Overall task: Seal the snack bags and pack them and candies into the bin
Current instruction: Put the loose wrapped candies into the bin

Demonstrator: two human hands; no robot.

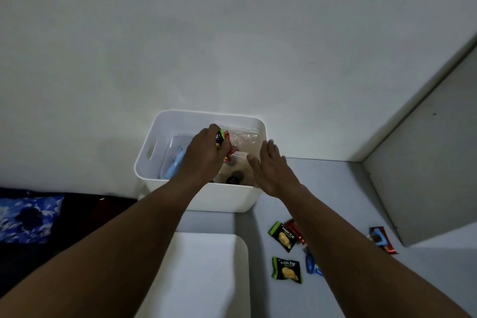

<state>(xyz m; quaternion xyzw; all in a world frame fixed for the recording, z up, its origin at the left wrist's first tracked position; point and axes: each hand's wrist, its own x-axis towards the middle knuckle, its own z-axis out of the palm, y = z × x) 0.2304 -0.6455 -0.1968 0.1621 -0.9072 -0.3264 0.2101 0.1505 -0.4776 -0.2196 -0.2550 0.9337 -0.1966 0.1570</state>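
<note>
A white plastic bin [165, 121] stands against the wall. Inside it lie clear snack bags [244, 137], a light blue packet [175, 165] and some dark round pieces. My left hand [204, 152] hovers inside the bin and grips a bunch of wrapped candies [222, 138], green-black and red. My right hand [271, 168] is over the bin's right front corner, fingers straight, holding nothing. On the grey table in front lie two green-black Nextar packets [283, 236] [287, 270], a red candy [295, 228], a blue candy [311, 264] and a red-blue wrapper [382, 239].
The bin's white lid [206, 273] lies flat on the table below the bin. A grey cabinet side [426, 162] rises at the right. At the left edge lies dark fabric with a blue patterned cloth [28, 214].
</note>
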